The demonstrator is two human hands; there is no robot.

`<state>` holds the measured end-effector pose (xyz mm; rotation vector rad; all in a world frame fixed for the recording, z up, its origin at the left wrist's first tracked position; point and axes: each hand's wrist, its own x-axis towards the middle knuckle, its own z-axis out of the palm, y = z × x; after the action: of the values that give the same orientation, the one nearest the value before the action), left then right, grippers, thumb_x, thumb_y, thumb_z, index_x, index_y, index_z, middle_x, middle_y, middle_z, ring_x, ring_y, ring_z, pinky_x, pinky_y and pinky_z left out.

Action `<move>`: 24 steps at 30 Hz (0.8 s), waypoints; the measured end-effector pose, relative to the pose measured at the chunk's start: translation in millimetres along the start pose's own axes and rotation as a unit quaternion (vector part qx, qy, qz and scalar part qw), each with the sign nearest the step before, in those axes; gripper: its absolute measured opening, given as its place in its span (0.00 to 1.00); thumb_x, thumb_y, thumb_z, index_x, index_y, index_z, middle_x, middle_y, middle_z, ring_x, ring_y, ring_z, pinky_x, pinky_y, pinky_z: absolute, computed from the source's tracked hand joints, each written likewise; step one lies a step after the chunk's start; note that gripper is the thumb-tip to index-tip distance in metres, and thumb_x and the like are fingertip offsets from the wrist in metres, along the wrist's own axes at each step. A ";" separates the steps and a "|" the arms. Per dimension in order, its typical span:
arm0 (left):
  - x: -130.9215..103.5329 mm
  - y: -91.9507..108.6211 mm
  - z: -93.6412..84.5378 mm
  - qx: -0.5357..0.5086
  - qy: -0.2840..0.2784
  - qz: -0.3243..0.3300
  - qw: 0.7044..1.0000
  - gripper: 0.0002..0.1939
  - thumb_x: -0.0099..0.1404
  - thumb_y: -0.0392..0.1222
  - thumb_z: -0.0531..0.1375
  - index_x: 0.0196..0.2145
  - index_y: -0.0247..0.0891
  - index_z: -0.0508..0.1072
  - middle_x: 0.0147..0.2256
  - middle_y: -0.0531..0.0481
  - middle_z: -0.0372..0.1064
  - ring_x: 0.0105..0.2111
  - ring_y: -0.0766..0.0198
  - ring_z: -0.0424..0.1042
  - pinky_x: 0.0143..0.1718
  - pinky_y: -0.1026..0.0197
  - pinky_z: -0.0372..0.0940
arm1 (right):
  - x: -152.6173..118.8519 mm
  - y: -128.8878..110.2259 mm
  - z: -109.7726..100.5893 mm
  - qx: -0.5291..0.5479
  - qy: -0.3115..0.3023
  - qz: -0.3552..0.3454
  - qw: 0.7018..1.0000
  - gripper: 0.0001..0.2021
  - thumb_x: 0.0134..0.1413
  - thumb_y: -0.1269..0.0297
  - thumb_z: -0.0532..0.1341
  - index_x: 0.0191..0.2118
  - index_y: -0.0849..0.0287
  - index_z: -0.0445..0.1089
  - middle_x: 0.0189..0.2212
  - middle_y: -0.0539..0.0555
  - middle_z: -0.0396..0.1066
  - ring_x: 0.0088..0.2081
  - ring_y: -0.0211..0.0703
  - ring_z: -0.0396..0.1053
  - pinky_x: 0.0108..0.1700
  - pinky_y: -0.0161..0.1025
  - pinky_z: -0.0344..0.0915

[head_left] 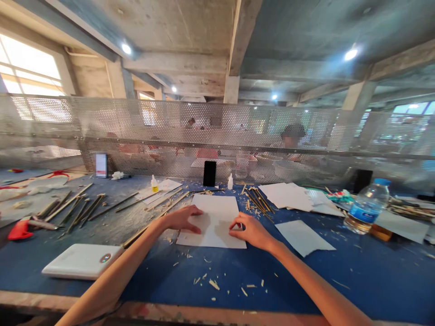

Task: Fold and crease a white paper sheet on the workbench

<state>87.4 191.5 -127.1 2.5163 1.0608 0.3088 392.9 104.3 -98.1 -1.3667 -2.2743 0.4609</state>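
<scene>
A white sheet [215,213] lies on the blue tabletop in front of me. My left hand [183,218] rests at its left side, thumb and fingers apart, with nothing held. Over the right edge of the sheet is my right hand [249,230], its thumb and index finger curled toward each other; whether something small is between them cannot be made out. Small pale chips [214,284] are scattered on the table nearer to me. Behind the sheet stand a black phone [210,173] and a small white bottle [230,181].
A white power bank [83,261] lies at the left, near red-handled pliers [21,230] and thin sticks [91,209]. At the right are loose paper [303,236] and a water bottle [367,207]. A perforated metal screen [190,131] runs behind the table, with people beyond it.
</scene>
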 end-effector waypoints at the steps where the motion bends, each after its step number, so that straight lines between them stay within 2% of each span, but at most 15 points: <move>1: -0.1 0.2 -0.2 0.001 -0.002 -0.003 1.000 0.41 0.52 0.64 0.67 0.58 0.42 0.66 0.54 0.43 0.65 0.54 0.48 0.64 0.55 0.54 0.57 | 0.2 0.6 0.3 0.002 0.002 -0.002 1.000 0.05 0.51 0.63 0.67 0.34 0.57 0.77 0.33 0.51 0.68 0.34 0.39 0.68 0.37 0.33 0.60; 13: -2.1 4.7 -2.7 -0.011 -0.008 -0.009 1.000 0.42 0.52 0.64 0.67 0.59 0.42 0.65 0.55 0.43 0.64 0.54 0.47 0.64 0.55 0.53 0.57 | 0.2 -3.7 0.4 0.006 -0.002 0.000 1.000 0.05 0.51 0.64 0.66 0.32 0.58 0.77 0.32 0.52 0.71 0.32 0.40 0.68 0.36 0.34 0.61; 17: -2.7 8.7 -4.4 -0.011 -0.006 -0.003 1.000 0.40 0.52 0.63 0.66 0.58 0.43 0.66 0.54 0.44 0.65 0.53 0.47 0.65 0.54 0.53 0.58 | -0.2 -3.4 0.0 0.015 -0.021 -0.011 1.000 0.04 0.50 0.65 0.66 0.32 0.59 0.77 0.32 0.52 0.71 0.32 0.39 0.68 0.35 0.34 0.61; 24: -2.9 8.8 -3.6 -0.018 -0.006 -0.020 1.000 0.42 0.51 0.62 0.67 0.58 0.38 0.66 0.55 0.41 0.64 0.55 0.47 0.63 0.55 0.55 0.57 | -1.4 -6.9 -1.8 -0.009 -0.009 -0.013 1.000 0.04 0.51 0.65 0.66 0.32 0.58 0.77 0.33 0.52 0.71 0.33 0.39 0.68 0.36 0.34 0.61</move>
<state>89.8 184.7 -120.1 2.4580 1.0902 0.2999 389.3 100.0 -93.4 -1.3440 -2.3130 0.4468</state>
